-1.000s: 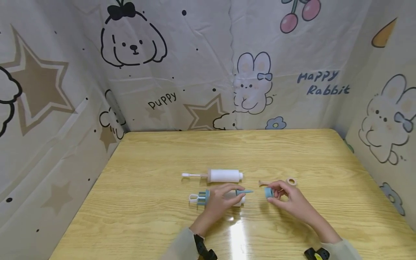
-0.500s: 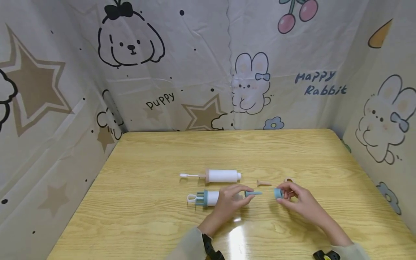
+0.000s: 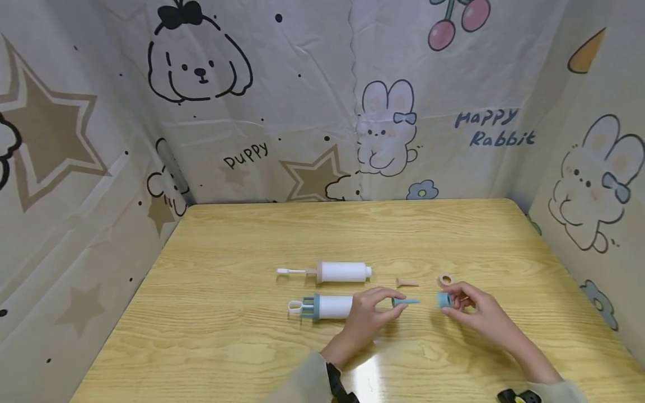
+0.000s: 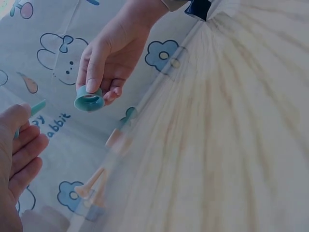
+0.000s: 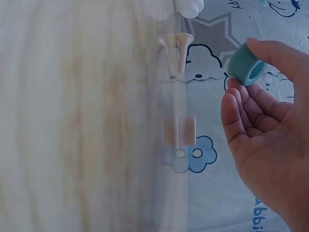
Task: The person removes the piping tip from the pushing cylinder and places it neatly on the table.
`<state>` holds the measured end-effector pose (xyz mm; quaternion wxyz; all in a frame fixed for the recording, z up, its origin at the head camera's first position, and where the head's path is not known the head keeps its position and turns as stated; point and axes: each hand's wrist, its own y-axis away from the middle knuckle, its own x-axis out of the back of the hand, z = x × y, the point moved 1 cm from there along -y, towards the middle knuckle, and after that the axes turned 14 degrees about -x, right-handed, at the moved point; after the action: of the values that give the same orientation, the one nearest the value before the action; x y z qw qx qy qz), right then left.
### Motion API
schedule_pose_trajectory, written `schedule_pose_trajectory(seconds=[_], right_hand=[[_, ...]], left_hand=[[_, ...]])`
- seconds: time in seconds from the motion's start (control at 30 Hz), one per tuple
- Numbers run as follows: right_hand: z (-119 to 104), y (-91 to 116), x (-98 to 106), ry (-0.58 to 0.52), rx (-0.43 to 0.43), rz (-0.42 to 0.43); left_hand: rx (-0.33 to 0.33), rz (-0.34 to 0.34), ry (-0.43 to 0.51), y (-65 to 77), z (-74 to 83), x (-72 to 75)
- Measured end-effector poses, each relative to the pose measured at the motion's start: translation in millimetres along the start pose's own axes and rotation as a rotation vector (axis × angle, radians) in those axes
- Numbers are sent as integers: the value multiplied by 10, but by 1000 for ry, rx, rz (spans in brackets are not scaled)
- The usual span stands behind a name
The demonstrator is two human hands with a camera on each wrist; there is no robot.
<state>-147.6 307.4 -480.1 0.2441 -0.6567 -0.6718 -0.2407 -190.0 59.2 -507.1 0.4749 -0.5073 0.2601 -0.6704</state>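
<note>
My left hand point(image 3: 370, 313) pinches a small blue tapered nozzle point(image 3: 410, 301) between thumb and finger, its thin tip pointing right. Opposite it, my right hand point(image 3: 484, 316) holds a short blue threaded-looking ring point(image 3: 444, 300) by its edge; the right wrist view shows thumb and fingertips on the ring point(image 5: 246, 66). A gap separates nozzle and ring. Behind the left hand lies a white syringe-like cylinder point(image 3: 335, 307) with a blue flange and a white loop handle; its right end is hidden by that hand.
Farther back lies a second white cylinder point(image 3: 344, 272) with a pink flange and thin white rod. A pink tapered nozzle point(image 3: 407, 282) and a pink ring point(image 3: 445, 275) are on the wooden table point(image 3: 227, 347). Patterned cloth point(image 3: 302, 112) surrounds the table's back and sides.
Both hands have shifted to the right with the blue nozzle and ring still held. More of the blue-flanged cylinder's body shows now. The view has drifted slightly.
</note>
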Motion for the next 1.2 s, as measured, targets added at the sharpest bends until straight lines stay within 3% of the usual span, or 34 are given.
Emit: schedule_pose_trajectory(seconds=[0.2, 0.6, 1.2], right_hand=[[77, 25, 53, 10, -23, -12], [164, -2, 89, 44, -69, -32], [280, -56, 188, 142, -122, -189]], left_hand=[[-27, 7, -22, -3, -13, -70], [16, -4, 11, -19, 13, -163], [91, -34, 66, -60, 81, -222]])
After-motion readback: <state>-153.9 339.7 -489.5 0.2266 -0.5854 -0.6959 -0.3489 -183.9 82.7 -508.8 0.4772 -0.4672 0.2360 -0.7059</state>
